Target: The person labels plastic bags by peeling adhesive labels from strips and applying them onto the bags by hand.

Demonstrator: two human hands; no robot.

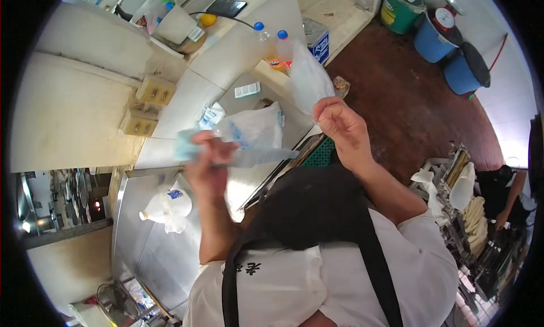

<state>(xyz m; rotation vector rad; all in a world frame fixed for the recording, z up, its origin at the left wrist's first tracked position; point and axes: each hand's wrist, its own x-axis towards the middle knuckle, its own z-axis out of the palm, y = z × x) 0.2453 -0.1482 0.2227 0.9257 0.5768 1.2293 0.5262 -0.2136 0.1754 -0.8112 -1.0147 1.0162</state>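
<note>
My left hand (211,157), blurred by motion, is closed at the left over the counter. A pale blue-green thing (187,145) sticks out on its left side, too smeared to name. From its other side a long, pale, pointed strip (263,157) like a blade reaches right. Higher up and to the right, my right hand (343,126) pinches the end of a clear plastic bag (309,80). Between and beyond my hands, another plastic bag (255,126) with blue print lies on the counter, beside a small blue-and-white packet (211,116).
Two blue-capped bottles (260,38), a phone (226,8) and a yellow fruit (208,20) stand farther back. A white jug (170,205) lies on the steel counter. Buckets (435,41) line the far wall. At right, another person's arm (513,199) shows beside cluttered equipment.
</note>
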